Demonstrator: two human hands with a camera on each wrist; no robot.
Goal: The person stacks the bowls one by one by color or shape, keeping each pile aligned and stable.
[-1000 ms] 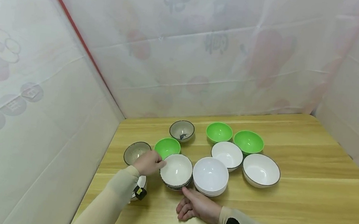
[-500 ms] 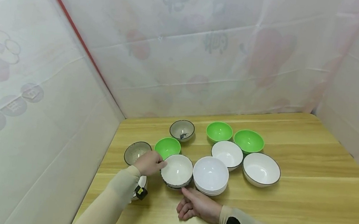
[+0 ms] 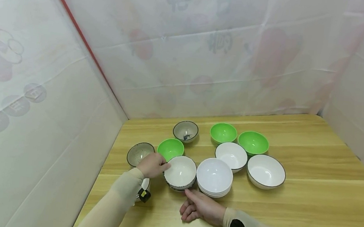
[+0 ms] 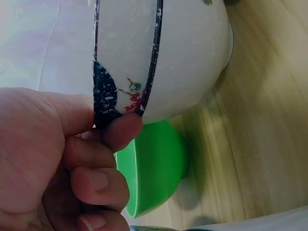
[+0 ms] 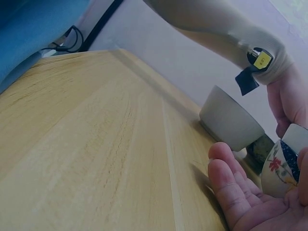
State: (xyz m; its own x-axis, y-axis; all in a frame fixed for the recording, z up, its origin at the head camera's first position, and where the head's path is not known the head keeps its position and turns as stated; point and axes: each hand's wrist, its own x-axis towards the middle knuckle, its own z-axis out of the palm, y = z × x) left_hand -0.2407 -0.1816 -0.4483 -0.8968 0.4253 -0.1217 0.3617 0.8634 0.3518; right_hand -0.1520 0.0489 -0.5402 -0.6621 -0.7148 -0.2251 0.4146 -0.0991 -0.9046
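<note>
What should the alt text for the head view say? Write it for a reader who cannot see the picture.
A person's left hand grips the rim of a white bowl with a dark speckled band on a wooden table, while the right hand touches its near side. Around it stand three green bowls, two grey speckled bowls, a stack of white bowls and two dark-rimmed white bowls.

This looks like a makeshift recording booth rather than a lived-in kitchen. A pale wooden worktop [image 3: 293, 199] is walled in on three sides by thin white plastic sheeting [image 3: 208, 57] with faint cartoon prints showing through, and a red strip [image 3: 77, 30] runs down one corner. Only bowls [image 3: 264, 171], green, white and speckled, stand on it.
</note>
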